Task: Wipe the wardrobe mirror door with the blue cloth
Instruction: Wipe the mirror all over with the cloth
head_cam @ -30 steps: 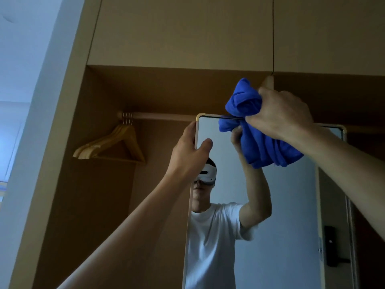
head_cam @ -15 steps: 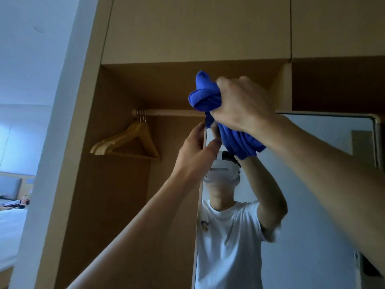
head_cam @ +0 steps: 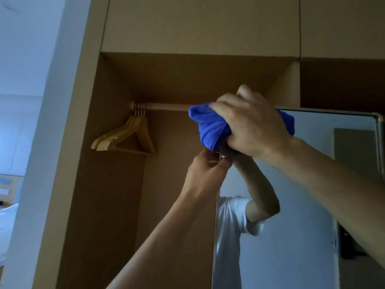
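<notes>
Head view: the right hand [head_cam: 253, 124] bunches the blue cloth [head_cam: 210, 127] in a closed fist against the top left corner of the mirror door [head_cam: 302, 195]. At six o'clock from it, the left hand [head_cam: 205, 174] pinches the door's left edge. Wooden hangers [head_cam: 125, 136] hang on the rail [head_cam: 162, 106] at nine o'clock.

Blue cloth [head_cam: 210, 130]: bunched into a thick wad, soft ribbed pile, pressed over the top left corner of the mirror door [head_cam: 302, 195]; mirror door: tall glass panel, thin pale frame with rounded top right corner, standing upright, left edge turned nearer.
</notes>
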`<state>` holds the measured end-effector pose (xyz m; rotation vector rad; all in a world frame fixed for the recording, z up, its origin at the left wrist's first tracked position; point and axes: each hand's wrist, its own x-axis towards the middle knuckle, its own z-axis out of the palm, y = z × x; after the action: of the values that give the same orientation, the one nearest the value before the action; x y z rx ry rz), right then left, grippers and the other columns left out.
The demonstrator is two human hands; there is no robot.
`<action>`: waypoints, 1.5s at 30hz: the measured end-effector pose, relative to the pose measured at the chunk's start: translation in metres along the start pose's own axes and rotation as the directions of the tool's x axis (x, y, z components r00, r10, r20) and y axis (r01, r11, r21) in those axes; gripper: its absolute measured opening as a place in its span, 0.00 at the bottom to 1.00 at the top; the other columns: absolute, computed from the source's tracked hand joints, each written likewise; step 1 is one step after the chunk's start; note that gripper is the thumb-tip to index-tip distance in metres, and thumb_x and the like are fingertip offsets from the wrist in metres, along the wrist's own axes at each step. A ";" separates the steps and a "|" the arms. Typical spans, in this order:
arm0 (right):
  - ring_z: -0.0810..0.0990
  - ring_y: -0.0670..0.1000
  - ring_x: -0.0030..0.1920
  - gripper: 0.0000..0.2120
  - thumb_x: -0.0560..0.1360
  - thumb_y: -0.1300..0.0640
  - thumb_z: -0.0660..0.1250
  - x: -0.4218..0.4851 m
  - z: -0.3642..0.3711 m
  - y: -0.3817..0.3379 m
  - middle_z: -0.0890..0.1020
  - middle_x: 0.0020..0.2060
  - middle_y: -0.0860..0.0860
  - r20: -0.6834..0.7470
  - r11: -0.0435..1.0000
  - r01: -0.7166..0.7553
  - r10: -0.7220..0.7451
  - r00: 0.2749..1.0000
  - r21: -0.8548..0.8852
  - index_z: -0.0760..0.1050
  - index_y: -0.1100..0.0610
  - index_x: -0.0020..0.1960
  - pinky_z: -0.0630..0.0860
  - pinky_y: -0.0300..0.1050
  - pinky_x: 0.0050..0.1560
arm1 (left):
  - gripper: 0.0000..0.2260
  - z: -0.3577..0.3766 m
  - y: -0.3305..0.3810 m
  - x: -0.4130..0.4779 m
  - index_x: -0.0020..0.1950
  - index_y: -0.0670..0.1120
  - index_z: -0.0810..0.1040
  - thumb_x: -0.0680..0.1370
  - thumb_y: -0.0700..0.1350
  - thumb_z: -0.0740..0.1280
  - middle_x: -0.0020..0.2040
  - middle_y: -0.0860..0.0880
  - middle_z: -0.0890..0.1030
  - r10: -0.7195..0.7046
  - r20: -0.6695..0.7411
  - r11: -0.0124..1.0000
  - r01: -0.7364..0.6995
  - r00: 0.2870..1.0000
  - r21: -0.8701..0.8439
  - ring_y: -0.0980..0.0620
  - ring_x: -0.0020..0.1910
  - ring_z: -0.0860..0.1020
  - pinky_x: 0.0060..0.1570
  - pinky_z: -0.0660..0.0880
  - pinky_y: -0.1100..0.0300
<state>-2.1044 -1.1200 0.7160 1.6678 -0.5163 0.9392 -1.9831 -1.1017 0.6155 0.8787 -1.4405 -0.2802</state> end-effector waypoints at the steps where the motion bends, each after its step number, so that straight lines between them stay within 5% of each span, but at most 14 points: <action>1: 0.73 0.56 0.51 0.21 0.69 0.57 0.69 -0.006 0.001 -0.008 0.81 0.54 0.51 0.022 1.000 0.009 -0.009 1.000 -0.005 0.76 0.56 0.62 0.71 0.51 0.47 | 0.18 -0.001 -0.003 -0.001 0.54 0.37 0.77 0.72 0.49 0.66 0.51 0.34 0.82 -0.008 0.000 1.000 0.008 1.000 -0.021 0.34 0.52 0.81 0.55 0.77 0.35; 4: 0.75 0.56 0.52 0.21 0.67 0.56 0.71 -0.027 0.004 -0.030 0.82 0.53 0.51 0.064 0.999 -0.019 0.017 0.998 0.034 0.77 0.56 0.59 0.73 0.51 0.47 | 0.07 -0.002 -0.013 -0.007 0.51 0.38 0.77 0.75 0.39 0.67 0.47 0.35 0.82 -0.017 -0.004 0.998 0.017 1.000 -0.061 0.34 0.46 0.80 0.49 0.78 0.37; 9: 0.75 0.54 0.48 0.21 0.64 0.56 0.72 -0.049 0.005 -0.048 0.82 0.50 0.50 0.114 0.992 -0.077 0.065 0.991 0.100 0.77 0.55 0.56 0.68 0.45 0.42 | 0.01 -0.001 -0.029 -0.025 0.44 0.40 0.73 0.73 0.37 0.63 0.36 0.47 0.74 0.011 -0.003 0.995 -0.011 1.000 -0.104 0.53 0.36 0.71 0.37 0.70 0.55; 15: 0.75 0.53 0.47 0.21 0.66 0.52 0.75 -0.059 0.000 -0.052 0.82 0.51 0.49 0.164 0.997 -0.049 0.038 0.986 0.063 0.77 0.55 0.58 0.71 0.46 0.40 | 0.03 -0.003 -0.054 -0.046 0.50 0.46 0.78 0.78 0.43 0.68 0.40 0.57 0.80 -0.089 0.049 0.991 0.094 0.995 -0.097 0.58 0.36 0.77 0.43 0.73 0.58; 19: 0.75 0.56 0.52 0.22 0.70 0.53 0.73 -0.036 -0.003 -0.037 0.82 0.54 0.50 0.148 0.997 -0.080 0.077 0.986 0.016 0.76 0.56 0.62 0.66 0.45 0.43 | 0.13 -0.004 -0.070 -0.058 0.65 0.52 0.78 0.80 0.45 0.68 0.55 0.56 0.83 -0.107 0.089 0.994 0.109 0.990 -0.025 0.60 0.52 0.81 0.56 0.78 0.60; 27: 0.74 0.56 0.50 0.16 0.68 0.55 0.68 -0.024 0.003 -0.049 0.81 0.49 0.52 0.128 0.994 -0.096 0.103 0.986 -0.056 0.76 0.57 0.55 0.64 0.47 0.42 | 0.08 -0.001 -0.113 -0.090 0.58 0.58 0.79 0.80 0.47 0.70 0.52 0.55 0.84 -0.177 0.108 0.982 0.183 0.978 -0.045 0.58 0.50 0.82 0.53 0.80 0.61; 32: 0.73 0.54 0.43 0.15 0.65 0.56 0.70 -0.070 0.005 -0.073 0.81 0.44 0.52 0.165 0.993 -0.108 0.099 0.981 0.049 0.75 0.58 0.50 0.63 0.45 0.38 | 0.09 0.003 -0.124 -0.103 0.58 0.56 0.79 0.80 0.46 0.70 0.50 0.57 0.83 -0.194 0.115 0.972 0.207 0.974 -0.113 0.60 0.50 0.81 0.50 0.78 0.67; 38: 0.73 0.53 0.43 0.21 0.67 0.50 0.52 -0.107 0.001 -0.098 0.81 0.47 0.50 0.277 0.987 -0.088 0.048 0.960 0.134 0.76 0.57 0.52 0.63 0.44 0.40 | 0.12 0.010 -0.125 -0.112 0.58 0.59 0.75 0.80 0.42 0.69 0.52 0.55 0.83 -0.207 0.084 0.969 0.216 0.975 -0.116 0.60 0.52 0.82 0.55 0.78 0.63; 42: 0.75 0.54 0.45 0.16 0.66 0.56 0.65 -0.096 -0.001 -0.088 0.82 0.48 0.52 0.289 0.993 -0.078 0.050 0.956 0.085 0.76 0.57 0.53 0.64 0.44 0.39 | 0.14 0.010 -0.125 -0.116 0.58 0.60 0.76 0.80 0.41 0.70 0.53 0.56 0.82 -0.206 0.085 0.971 0.214 0.975 -0.107 0.63 0.52 0.81 0.53 0.78 0.65; 45: 0.76 0.56 0.48 0.20 0.66 0.57 0.74 -0.073 -0.003 -0.072 0.82 0.52 0.53 0.262 0.994 -0.110 0.102 0.960 0.015 0.75 0.58 0.57 0.68 0.46 0.41 | 0.11 0.010 -0.127 -0.120 0.59 0.58 0.76 0.80 0.44 0.70 0.53 0.56 0.82 -0.204 0.083 0.973 0.212 0.975 -0.095 0.63 0.51 0.80 0.52 0.79 0.64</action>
<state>-2.0946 -1.1045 0.6152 1.8165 -0.7792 0.8097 -1.9701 -1.1118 0.4414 0.9439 -1.3888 -0.5445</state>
